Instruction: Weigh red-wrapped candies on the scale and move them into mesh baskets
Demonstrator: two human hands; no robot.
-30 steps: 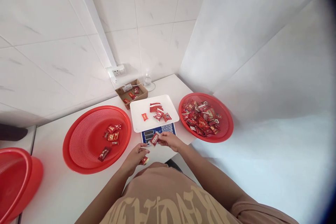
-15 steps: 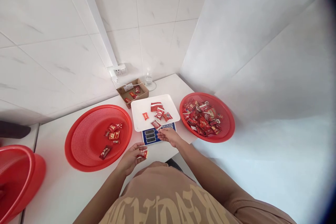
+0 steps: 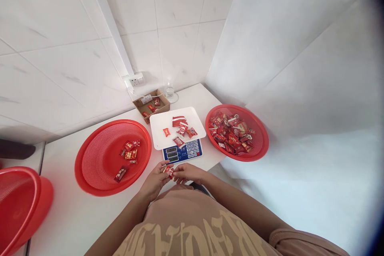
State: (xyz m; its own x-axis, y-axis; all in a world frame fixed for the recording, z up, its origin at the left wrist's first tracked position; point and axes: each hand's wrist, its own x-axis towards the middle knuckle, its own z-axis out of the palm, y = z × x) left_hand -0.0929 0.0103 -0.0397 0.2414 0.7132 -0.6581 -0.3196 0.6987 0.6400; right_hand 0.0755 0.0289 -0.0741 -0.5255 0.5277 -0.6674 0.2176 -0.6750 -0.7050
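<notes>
My left hand (image 3: 156, 180) is closed on a small red-and-white snack packet (image 3: 169, 172) in front of the scale. The fingers of my right hand (image 3: 186, 173) pinch the same packet at its right side. Beyond them is a scale with a blue keypad panel (image 3: 182, 152) and a white tray (image 3: 159, 124). Several red packets lie on the tray, among them a small orange-red one (image 3: 166, 132) and a dark red one (image 3: 179, 141) at the front edge.
A red basket (image 3: 82, 160) with several packets stands left of the scale, a fuller red basket (image 3: 264, 144) right. Behind are a cardboard box (image 3: 163, 109) with packets and a clear glass (image 3: 169, 90). Another red basket (image 3: 45, 196) sits far left.
My right hand has moved from the scale's front down to my left hand and taken hold of the packet there. The packet has shifted slightly right and up with my left hand.
</notes>
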